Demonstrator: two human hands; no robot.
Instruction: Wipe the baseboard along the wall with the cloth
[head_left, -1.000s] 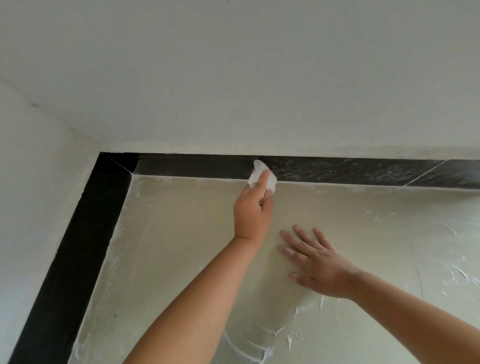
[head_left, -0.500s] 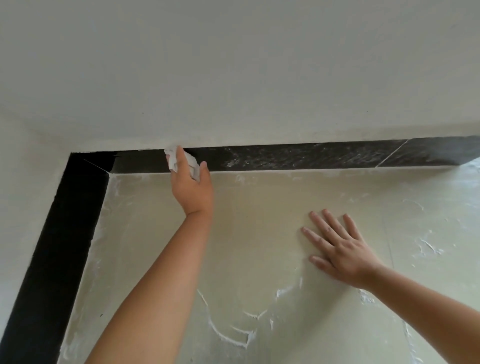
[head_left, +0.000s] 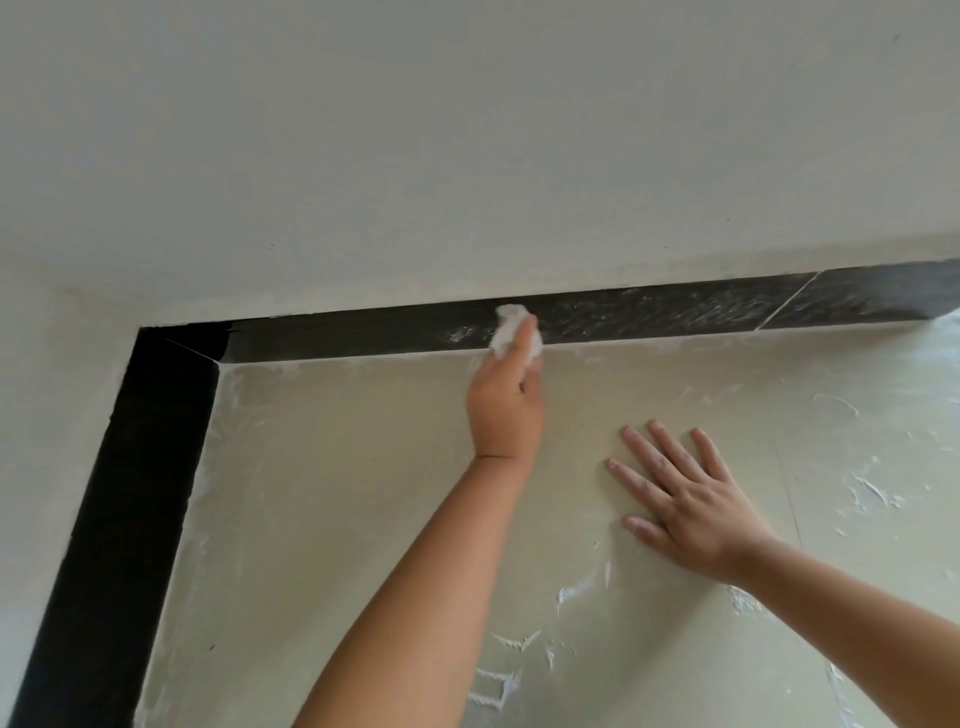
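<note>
Presently the left hand has its grip closed around a crumpled white cloth, pressing it against the black baseboard at the foot of the pale wall. White smears mark the baseboard to the right of the cloth. The right hand lies flat, fingers spread, holding nothing, on the cream floor.

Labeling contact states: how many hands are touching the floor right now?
1. The right hand lies flat on the floor, fingers spread. The left hand presses the cloth against the baseboard, apparently off the floor.
</note>
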